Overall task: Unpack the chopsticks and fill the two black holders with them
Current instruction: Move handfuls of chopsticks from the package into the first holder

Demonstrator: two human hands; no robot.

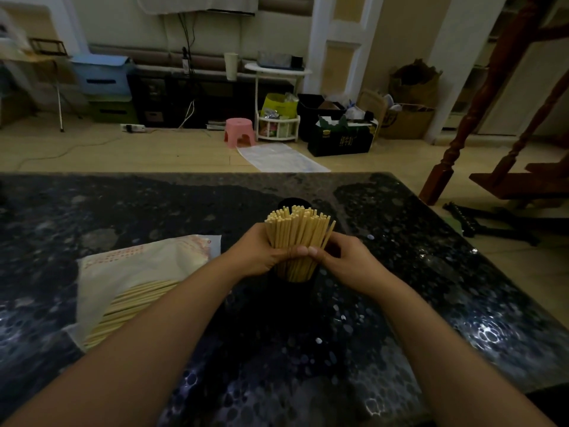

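A thick bundle of pale wooden chopsticks [297, 232] stands upright at the table's middle, its lower ends inside a black holder [295, 286] that blends into the dark tabletop. My left hand [261, 254] grips the bundle from the left and my right hand [341, 260] grips it from the right, thumbs meeting at the front. Behind the bundle, the rim of a second black holder [292, 202] shows. To the left lies an opened white plastic package [129, 272] with more chopsticks [129, 312] sticking out of it.
The dark speckled stone table [431, 303] ends at a far edge in front of a tiled floor. Beyond it stand a pink stool [239, 132], a white round shelf [277, 97], boxes and bags. A wooden stair post [462, 127] rises at the right.
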